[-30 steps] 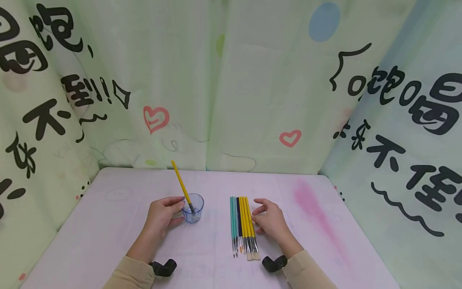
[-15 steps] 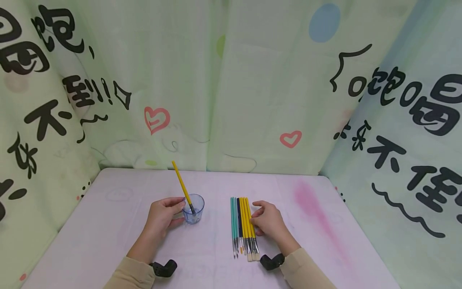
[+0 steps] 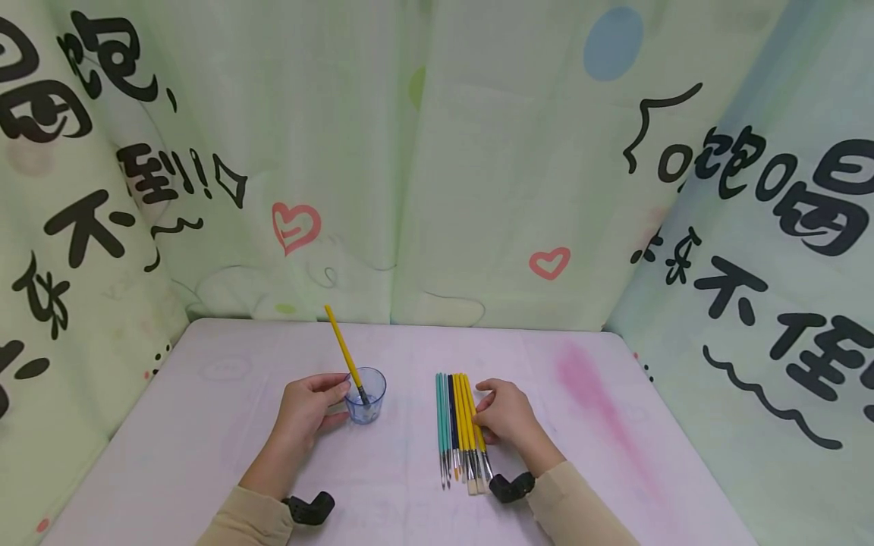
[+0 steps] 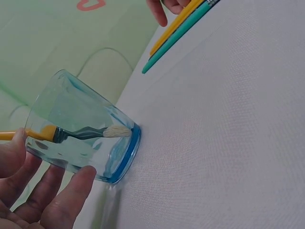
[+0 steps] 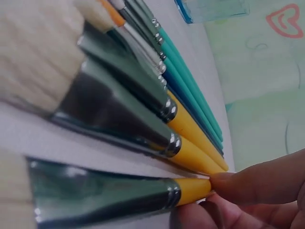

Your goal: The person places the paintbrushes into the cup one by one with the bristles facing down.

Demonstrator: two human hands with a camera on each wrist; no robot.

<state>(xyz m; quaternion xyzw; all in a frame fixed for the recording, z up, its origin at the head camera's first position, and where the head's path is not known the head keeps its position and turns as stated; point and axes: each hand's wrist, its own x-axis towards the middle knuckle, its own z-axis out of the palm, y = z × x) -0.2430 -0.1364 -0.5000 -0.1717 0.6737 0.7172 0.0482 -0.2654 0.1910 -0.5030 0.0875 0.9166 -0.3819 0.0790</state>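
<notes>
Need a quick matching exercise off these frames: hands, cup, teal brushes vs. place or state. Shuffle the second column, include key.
Column 1
1. Left hand
2. Right hand
3. Cup
4. Teal brushes

Column 2
A. Pinches a yellow brush
B. Leftmost of the brushes lying on the table, head view
C. Holds a see-through container
D. Has a brush leaning inside, bristles down

Pairs: 1-C, 2-A, 3-D, 4-B
</notes>
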